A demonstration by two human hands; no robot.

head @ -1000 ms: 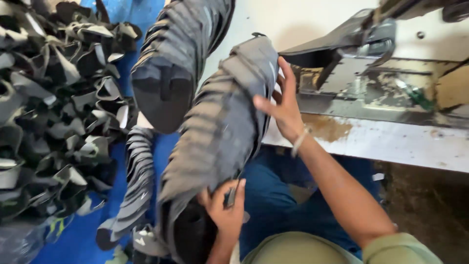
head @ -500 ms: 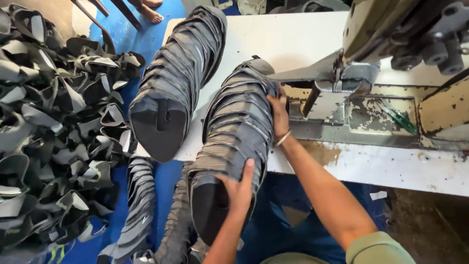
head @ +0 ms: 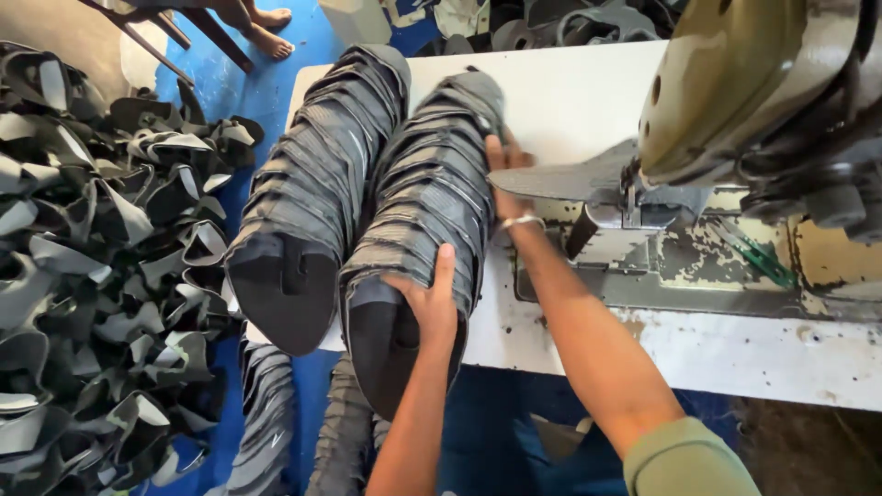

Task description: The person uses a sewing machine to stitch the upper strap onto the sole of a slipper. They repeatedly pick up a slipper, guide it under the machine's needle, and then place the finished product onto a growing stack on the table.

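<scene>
Two long stacks of dark shoe uppers lie side by side on the white surface point(head: 570, 101). The right stack point(head: 432, 202) is steadied between both hands: the left hand point(head: 427, 308) lies flat, fingers together, on its near end, and the right hand point(head: 505, 170) is pressed open against its far side. Since half a second ago, the stack has been set closer beside the left stack point(head: 312, 202), beside the sewing machine point(head: 753, 92).

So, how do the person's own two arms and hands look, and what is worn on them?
Both forearms are bare and both hands are gloveless. The right hand has a thin, pale silver-coloured bangle around its wrist, and a short olive-green sleeve covers the upper arm. The left hand shows no ring, band or sleeve.
</scene>
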